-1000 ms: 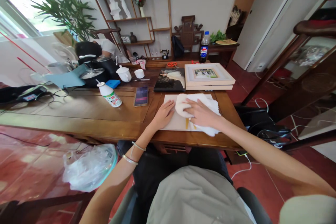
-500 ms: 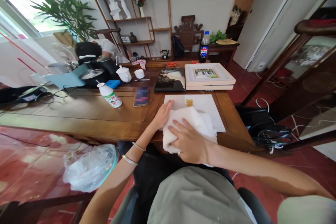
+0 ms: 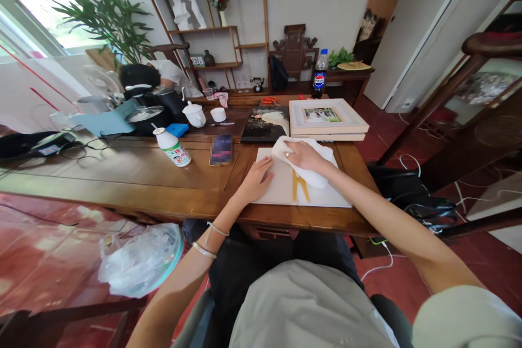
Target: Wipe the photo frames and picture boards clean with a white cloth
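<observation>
A flat white panel (image 3: pixel 277 190) lies on the wooden table in front of me, with a yellow two-legged shape (image 3: pixel 300 189) on its face. My left hand (image 3: pixel 256 179) rests flat on the panel's left edge, fingers stretched out and holding nothing. Under my right hand (image 3: pixel 304 155) is a bunched white towel (image 3: pixel 320 175), gripped and pressed onto the far part of the panel. The towel hides the upper part of the yellow shape.
Behind the panel lie a dark photo panel (image 3: pixel 264 124), stacked white picture frames (image 3: pixel 350 115), orange-handled scissors (image 3: pixel 269 100) and a cola bottle (image 3: pixel 319 74). To the left are a phone (image 3: pixel 221 150), a drink bottle (image 3: pixel 173 148) and a white teapot (image 3: pixel 194 114). A plastic bag (image 3: pixel 136 261) sits below.
My right hand has slid the towel away from me toward the panel's far edge, uncovering the lower yellow shape. My left hand has shifted slightly toward me and stays on the panel's left side.
</observation>
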A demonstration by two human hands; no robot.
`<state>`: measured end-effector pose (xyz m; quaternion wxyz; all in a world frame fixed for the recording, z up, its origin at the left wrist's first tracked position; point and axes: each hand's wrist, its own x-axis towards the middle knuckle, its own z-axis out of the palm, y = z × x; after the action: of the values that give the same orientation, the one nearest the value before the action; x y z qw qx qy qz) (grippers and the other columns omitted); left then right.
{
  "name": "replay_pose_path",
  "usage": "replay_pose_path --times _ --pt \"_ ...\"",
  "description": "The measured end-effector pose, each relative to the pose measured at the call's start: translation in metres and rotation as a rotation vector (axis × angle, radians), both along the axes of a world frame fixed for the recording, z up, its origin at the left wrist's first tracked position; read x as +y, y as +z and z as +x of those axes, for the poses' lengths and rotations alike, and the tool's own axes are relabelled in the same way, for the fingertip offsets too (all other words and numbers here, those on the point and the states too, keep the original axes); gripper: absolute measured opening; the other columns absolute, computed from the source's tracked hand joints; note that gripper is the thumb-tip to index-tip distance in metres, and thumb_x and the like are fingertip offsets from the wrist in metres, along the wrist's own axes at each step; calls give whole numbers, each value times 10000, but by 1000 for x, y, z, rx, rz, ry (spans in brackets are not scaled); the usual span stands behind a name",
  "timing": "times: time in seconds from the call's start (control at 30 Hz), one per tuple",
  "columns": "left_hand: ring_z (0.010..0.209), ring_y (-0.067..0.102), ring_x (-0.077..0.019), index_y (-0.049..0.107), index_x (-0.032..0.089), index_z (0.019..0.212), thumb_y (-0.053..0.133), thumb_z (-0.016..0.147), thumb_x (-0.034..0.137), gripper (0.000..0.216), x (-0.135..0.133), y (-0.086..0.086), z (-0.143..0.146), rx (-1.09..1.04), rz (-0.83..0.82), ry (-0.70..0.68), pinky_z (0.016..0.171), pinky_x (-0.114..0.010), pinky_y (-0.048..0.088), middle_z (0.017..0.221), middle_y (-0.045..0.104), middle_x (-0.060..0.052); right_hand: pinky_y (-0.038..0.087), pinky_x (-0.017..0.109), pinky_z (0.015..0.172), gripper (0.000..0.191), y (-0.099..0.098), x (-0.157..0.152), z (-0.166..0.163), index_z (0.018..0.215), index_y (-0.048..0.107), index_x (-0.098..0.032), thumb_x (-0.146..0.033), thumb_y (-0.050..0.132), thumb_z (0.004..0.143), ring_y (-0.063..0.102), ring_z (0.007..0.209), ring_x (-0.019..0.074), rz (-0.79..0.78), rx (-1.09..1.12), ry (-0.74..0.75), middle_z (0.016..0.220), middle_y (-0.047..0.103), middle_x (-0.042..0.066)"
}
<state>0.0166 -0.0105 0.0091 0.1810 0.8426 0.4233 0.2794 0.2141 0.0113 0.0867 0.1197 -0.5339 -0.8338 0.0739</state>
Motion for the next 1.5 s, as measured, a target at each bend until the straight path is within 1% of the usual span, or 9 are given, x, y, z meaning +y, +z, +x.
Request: replay_pose_path --times 0.13,0.27,0.53,0.7,0.93,1.03,1.3,1.4,1.5 --pt "1405 354 -266 509 140 1353 429 933 257 443 -1 2 1 -4 5 -1 1165 -522 249 1453 474 -138 432 298 828 321 2 24 -30 1073 617 -149 -227 359 899 616 1027 261 2 18 38 1127 691 119" --pt "1373 405 -268 527 137 1338 428 935 255 432 0 2 1 -6 7 -2 1161 -530 254 1421 510 -142 446 308 786 271 0 18 -31 1011 637 -188 -272 414 883 625 997 272 6 -7 17 1069 704 92" --pt "1387 387 -263 536 155 1325 438 928 248 420 1 -2 0 -15 4 -8 1158 -530 258 1444 486 -134 445 393 852 351 -10 -15 73 1099 626 -106 -272 384 907 604 1046 345 43 -70 -192 1108 669 202" --pt "1385 391 -261 534 154 1328 445 925 257 426 2 -3 1 -27 21 -7 1159 -524 264 1435 495 -136 435 381 909 359 -15 -58 110 1127 636 -127 -278 412 892 593 1078 320 31 -65 -162 1136 670 160" --pt "1378 401 -265 544 142 1319 450 925 265 423 2 -4 1 -41 29 -9 1156 -517 277 1426 504 -145 471 357 872 259 11 -142 95 981 672 -204 -277 475 829 604 1054 288 -230 -72 36 1072 681 107" --pt "1381 397 -259 555 156 1308 443 929 268 411 2 -4 0 -37 24 -12 1158 -514 276 1425 508 -134 463 365 901 307 15 -130 91 1059 662 -181 -285 474 839 596 1087 294 -251 -76 1 1125 670 122" --pt "1384 392 -250 559 169 1305 450 924 263 407 4 -7 -2 -49 12 -20 1162 -512 270 1433 500 -127 442 391 919 335 -13 -31 87 1091 653 -119 -270 427 894 602 1075 314 -45 6 -65 1152 668 164" --pt "1383 395 -247 566 176 1297 459 921 261 400 4 -7 -1 -56 11 -14 1165 -506 263 1428 507 -123 407 397 974 400 -13 -44 85 1212 608 -105 -280 438 896 547 1180 325 -30 -31 -56 1274 611 171" --pt "1383 394 -250 565 165 1297 460 921 257 401 3 -6 -1 -55 4 -7 1166 -512 253 1429 504 -131 414 385 968 389 -4 -86 81 1211 618 -142 -258 457 877 548 1182 312 -75 -74 31 1266 621 142"
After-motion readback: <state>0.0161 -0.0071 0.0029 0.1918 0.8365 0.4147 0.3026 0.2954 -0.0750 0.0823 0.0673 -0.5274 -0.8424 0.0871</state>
